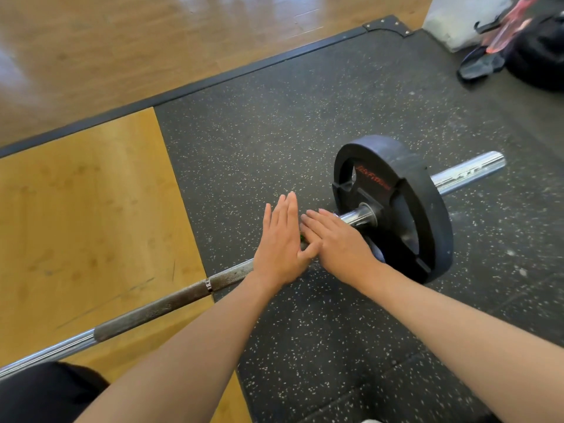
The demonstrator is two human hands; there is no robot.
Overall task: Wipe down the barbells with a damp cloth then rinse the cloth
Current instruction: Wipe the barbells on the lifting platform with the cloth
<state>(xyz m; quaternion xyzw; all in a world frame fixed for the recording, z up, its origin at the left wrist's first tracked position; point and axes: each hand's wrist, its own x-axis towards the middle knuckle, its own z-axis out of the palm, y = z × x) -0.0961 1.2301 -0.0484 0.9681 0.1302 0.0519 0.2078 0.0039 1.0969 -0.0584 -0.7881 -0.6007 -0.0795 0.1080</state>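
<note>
2 forearms [189, 346], left hand [282, 239] and right hand [338, 242] flat, fingers straight, atop barbell [158, 306] beside black plate [421, 209]

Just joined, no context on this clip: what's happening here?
A person has both hands flat, fingers straight, on a barbell lying across a speckled rubber mat. The left hand and right hand sit side by side on the shaft, just inboard of the black plate. Only a green sliver shows under them; I can't tell whether it's the cloth.
</note>
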